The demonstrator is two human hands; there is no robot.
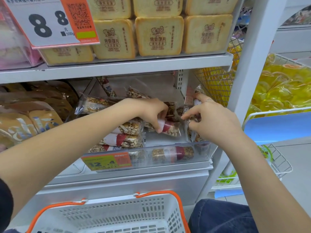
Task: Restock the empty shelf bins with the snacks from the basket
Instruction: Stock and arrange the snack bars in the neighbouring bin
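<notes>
A clear plastic shelf bin (204,153) on the middle shelf holds several wrapped nut-brittle snack bars (124,140), stacked at its left side and loose at the back. My left hand (151,111) is inside the bin, fingers pinched on a snack bar (170,129) with a red and white label. My right hand (212,120) grips several upright snack bars (193,98) against the bin's right wall. Below me sits the white basket (117,214) with orange handles; the part of its inside that I see holds no snacks.
Toast-slice packs (158,36) fill the shelf above, behind a large price sign (45,22). Brown snack bags (30,118) fill the bin to the left. Wire baskets of yellow jelly cups (282,91) hang on the right. An orange price tag (106,161) fronts the bin. My knee (222,216) is beside the basket.
</notes>
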